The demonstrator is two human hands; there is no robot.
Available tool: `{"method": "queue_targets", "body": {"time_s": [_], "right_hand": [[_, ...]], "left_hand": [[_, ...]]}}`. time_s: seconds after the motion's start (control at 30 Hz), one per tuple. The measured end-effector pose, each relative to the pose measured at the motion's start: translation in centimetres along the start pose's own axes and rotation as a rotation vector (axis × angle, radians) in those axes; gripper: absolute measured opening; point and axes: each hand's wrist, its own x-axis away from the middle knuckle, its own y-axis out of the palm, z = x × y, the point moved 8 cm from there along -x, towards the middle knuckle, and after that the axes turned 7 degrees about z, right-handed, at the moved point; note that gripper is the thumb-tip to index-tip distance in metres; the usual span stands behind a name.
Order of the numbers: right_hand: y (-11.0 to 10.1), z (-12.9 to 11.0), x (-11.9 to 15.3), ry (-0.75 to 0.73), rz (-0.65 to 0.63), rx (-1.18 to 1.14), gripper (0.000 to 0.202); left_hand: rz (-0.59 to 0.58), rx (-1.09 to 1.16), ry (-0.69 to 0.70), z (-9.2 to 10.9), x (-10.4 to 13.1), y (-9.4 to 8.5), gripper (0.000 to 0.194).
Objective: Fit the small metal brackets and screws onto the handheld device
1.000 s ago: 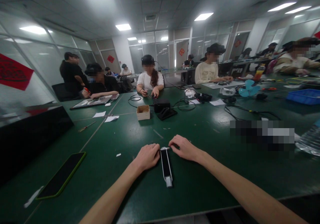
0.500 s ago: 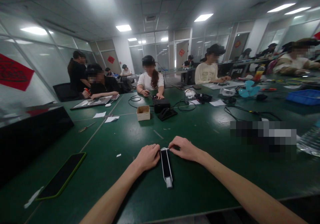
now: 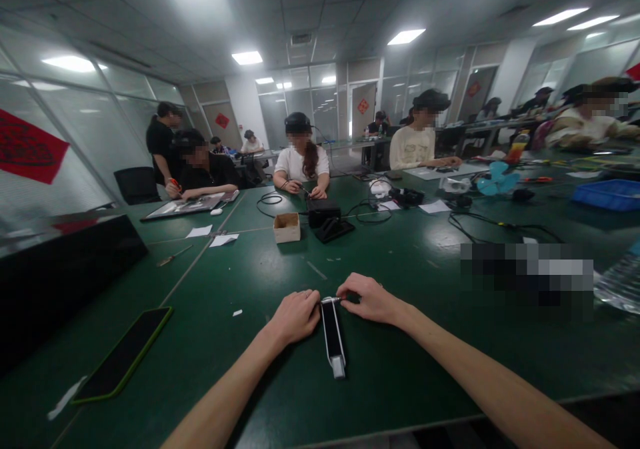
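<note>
Now see a small red part [image 3: 344,297] at the nine o'clock edge of the right hand [image 3: 369,295]. At ten o'clock, find a standing person in black [image 3: 162,143] and a black chair [image 3: 136,185] shifted toward three; at twelve, a co-worker's hand [image 3: 319,193] slid toward five.

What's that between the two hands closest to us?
The head view shows the far end of a narrow white-framed object between the left hand and the right hand; the object's middle is dark.
</note>
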Motion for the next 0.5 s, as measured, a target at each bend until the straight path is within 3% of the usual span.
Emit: {"method": "queue_targets", "body": {"time_s": [0.5], "right_hand": [[0.22, 0.27, 0.08, 0.001, 0.021, 0.005, 0.014]], "left_hand": [[-0.004, 0.001, -0.003, 0.05, 0.11, -0.05, 0.012]]}}
